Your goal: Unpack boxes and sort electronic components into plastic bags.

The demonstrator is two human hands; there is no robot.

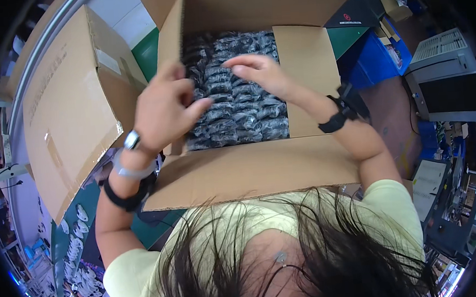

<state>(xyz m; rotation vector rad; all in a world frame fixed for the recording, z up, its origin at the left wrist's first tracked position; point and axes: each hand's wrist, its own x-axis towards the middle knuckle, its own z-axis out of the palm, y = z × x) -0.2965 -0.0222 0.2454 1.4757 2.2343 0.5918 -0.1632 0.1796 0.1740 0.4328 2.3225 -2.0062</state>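
Observation:
An open cardboard box (251, 172) stands in front of me, packed with several small black items in clear bags (235, 104). My left hand (163, 107) hovers over the box's left side near the left flap, fingers curled with one finger stretched toward the bags. My right hand (257, 72) reaches over the middle of the box, fingers bent down onto the bagged items. Whether either hand grips a bag is hidden by the fingers. Both wrists carry black bands; the left also wears a watch.
A second, closed cardboard box (70, 110) lies to the left on a green surface (146, 53). Blue crates (378, 61) and a grey machine (445, 73) stand to the right. White small parts (74, 254) lie at lower left. My hair fills the bottom.

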